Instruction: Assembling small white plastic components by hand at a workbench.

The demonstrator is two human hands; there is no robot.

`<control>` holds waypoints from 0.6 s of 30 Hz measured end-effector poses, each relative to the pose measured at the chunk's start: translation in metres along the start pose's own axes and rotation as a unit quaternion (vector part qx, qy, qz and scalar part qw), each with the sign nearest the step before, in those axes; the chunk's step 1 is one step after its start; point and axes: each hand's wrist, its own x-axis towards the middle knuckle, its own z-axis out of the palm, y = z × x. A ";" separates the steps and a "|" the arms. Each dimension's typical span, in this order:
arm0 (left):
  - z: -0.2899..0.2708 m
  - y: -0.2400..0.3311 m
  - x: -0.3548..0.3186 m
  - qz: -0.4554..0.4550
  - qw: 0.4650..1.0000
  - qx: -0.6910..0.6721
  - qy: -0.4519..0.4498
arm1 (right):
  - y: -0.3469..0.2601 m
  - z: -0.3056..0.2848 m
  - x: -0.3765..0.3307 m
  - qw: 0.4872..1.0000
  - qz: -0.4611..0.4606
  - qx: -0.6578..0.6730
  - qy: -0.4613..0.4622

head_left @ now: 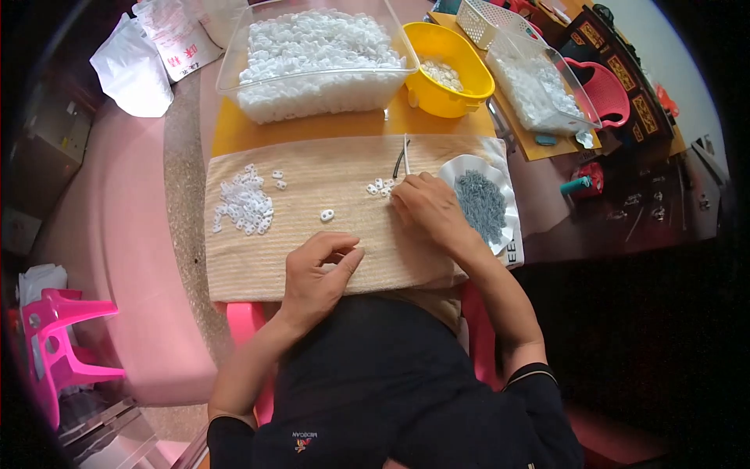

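Note:
My left hand (319,272) rests at the near side of the towel, fingers curved and a gap between thumb and forefinger, with nothing visible in it. Just beyond it lies a single white plastic piece (327,215) with two dark holes. My right hand (428,205) is closed, its fingertips down at a small cluster of white pieces (379,187); whatever they pinch is hidden. To its right, a white fluted dish (508,184) holds a heap of small grey screw-like parts (480,205). A larger pile of white pieces (246,202) lies on the left.
A striped beige towel (297,273) covers the near tabletop. Beyond it stand a clear bin (320,82) full of white pieces, a yellow basin (469,98) and another clear bin (539,121). A slim stick-like tool (406,156) lies behind my right hand. A pink stool (70,309) stands left.

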 end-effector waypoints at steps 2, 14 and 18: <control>0.007 0.000 0.003 -0.099 0.994 -0.034 0.004 | -0.008 -0.005 -0.006 0.995 -0.007 0.097 0.028; 0.026 -0.002 0.014 -0.230 0.916 -0.323 -0.065 | -0.041 -0.018 -0.041 0.748 0.171 0.637 -0.069; 0.028 -0.003 0.015 -0.258 0.892 -0.362 -0.075 | -0.043 -0.011 -0.049 0.760 0.194 0.620 -0.020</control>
